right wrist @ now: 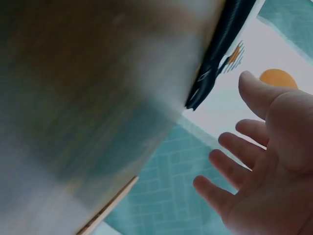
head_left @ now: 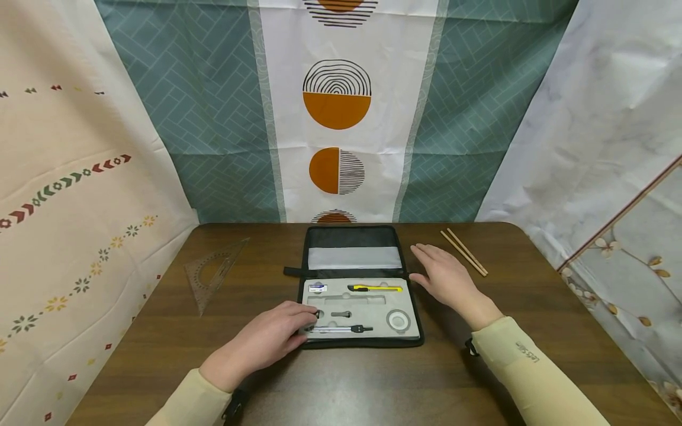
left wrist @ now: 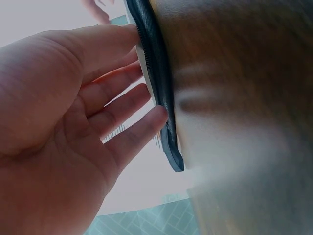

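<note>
A black zip case [head_left: 351,236] lies unfolded on the table, its pale insert [head_left: 367,316] facing up. Set in the insert are a yellow utility knife [head_left: 375,288], a small white-and-blue eraser-like block [head_left: 318,288], a drawing compass [head_left: 341,329], a small metal piece [head_left: 341,314] and a white ring-shaped roll [head_left: 398,320]. My left hand [head_left: 266,337] is at the insert's left side, fingers nearly straight over a small dark piece partly hidden beneath them; in the left wrist view they reach the zipped edge [left wrist: 156,63]. Beside the case's right side, my right hand [head_left: 444,275] holds nothing, fingers loosely extended.
A clear triangular set square [head_left: 213,272] with a protractor cutout lies at the left of the wooden table [head_left: 341,384]. Two thin wooden sticks [head_left: 463,252] lie beyond the right hand. Patterned curtains [head_left: 224,106] hang behind and at both sides.
</note>
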The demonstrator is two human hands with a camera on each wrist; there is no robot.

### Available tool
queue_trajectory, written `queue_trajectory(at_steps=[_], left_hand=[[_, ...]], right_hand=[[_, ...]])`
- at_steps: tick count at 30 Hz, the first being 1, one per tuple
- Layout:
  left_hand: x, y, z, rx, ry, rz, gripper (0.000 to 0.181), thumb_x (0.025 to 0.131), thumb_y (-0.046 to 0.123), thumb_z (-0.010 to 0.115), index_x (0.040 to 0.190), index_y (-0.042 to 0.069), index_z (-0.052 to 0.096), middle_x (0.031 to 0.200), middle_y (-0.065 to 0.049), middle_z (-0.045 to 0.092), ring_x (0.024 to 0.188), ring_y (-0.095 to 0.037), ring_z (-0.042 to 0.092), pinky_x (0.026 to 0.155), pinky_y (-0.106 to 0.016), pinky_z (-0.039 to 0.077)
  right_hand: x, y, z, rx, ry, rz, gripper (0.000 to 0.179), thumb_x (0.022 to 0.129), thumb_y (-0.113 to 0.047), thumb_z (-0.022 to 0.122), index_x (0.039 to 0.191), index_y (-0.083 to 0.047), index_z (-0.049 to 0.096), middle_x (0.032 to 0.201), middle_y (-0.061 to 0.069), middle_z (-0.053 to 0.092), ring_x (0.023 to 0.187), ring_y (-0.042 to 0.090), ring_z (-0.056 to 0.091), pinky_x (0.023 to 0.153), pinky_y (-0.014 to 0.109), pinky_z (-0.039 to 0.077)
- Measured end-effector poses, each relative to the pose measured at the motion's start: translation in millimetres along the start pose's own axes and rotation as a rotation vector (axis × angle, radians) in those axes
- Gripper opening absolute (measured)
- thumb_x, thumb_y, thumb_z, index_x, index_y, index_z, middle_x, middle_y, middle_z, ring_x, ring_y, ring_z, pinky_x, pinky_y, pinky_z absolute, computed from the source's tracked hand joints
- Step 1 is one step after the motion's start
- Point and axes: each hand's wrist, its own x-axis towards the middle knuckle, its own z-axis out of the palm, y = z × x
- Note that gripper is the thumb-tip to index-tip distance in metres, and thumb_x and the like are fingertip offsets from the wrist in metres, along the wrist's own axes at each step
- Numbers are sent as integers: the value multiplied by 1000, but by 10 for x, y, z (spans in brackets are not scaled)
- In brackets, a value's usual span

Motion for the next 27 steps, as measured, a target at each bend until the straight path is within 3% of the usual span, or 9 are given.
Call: queue_trajectory(at_steps=[9, 16, 27], left_hand=[[1, 3, 2, -4, -5, -7, 34, 97, 8, 86, 130, 8, 78, 144, -6, 71, 131, -25, 67, 104, -45, 60], [6, -2, 22, 2, -6, -14, 34, 97, 9, 86, 130, 8, 78, 145, -6, 71, 131, -24, 66, 104, -44, 60], [4, -4, 27, 1, -1, -10, 34, 97, 9, 87, 130, 8, 78, 144, -6, 71, 130, -24, 67, 104, -44, 60]], right_hand=[[-68, 241, -25, -37, 9, 44, 65, 101, -23, 84, 152, 8, 59, 152, 29, 60, 142, 49, 56, 118, 64, 44], [-116, 453, -43, -61, -43, 120, 65, 102, -25, 82, 152, 9, 58, 151, 31, 60, 141, 52, 56, 115, 68, 46], [-137, 705, -85, -90, -85, 209, 60, 103, -28, 81, 146, 9, 62, 143, 33, 64, 129, 53, 62, 101, 68, 55]])
